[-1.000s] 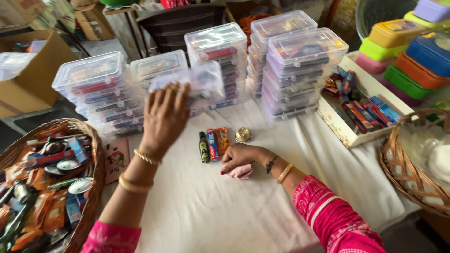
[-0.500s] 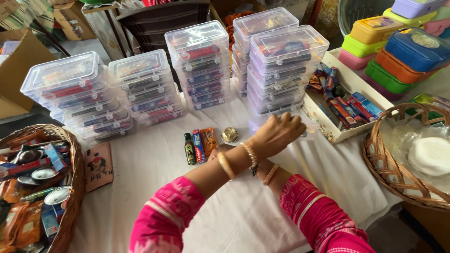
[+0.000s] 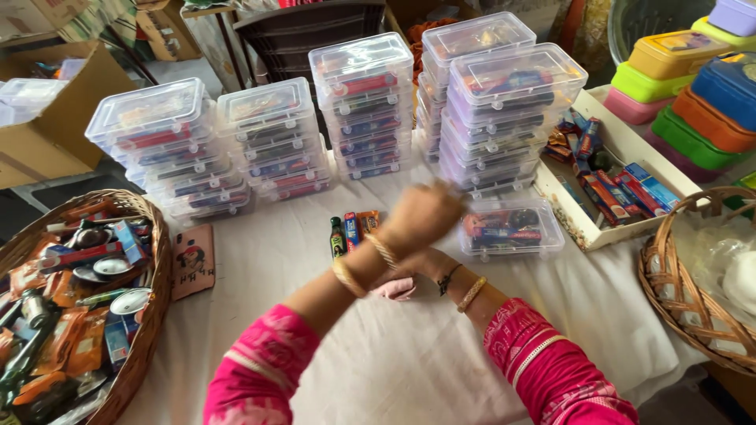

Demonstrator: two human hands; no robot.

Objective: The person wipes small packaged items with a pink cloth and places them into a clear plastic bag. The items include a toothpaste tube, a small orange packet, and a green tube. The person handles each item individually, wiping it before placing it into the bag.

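Observation:
My left hand (image 3: 424,214) reaches across over my right wrist and is blurred by motion. Just right of it, a clear lidded plastic box (image 3: 512,228) filled with small packets lies flat on the white tablecloth (image 3: 260,299). I cannot tell whether the fingers still touch the box. My right hand (image 3: 421,266) lies mostly hidden under the left forearm, closed over a small pink item (image 3: 395,290) on the cloth. A little green bottle (image 3: 337,236) and two small packets (image 3: 359,227) lie just left of my hands.
Stacks of clear filled boxes (image 3: 362,110) line the back of the table. A wicker basket of sachets (image 3: 75,299) sits at left, and another basket (image 3: 693,275) at right. A white tray of packets (image 3: 622,142) and coloured lunch boxes (image 3: 693,94) stand at back right. A small card (image 3: 193,260) lies near the left basket.
My left hand carried a clear box from the stacks at the left across to the right. That box now lies on the cloth in front of the right-hand stack. The right hand stayed put.

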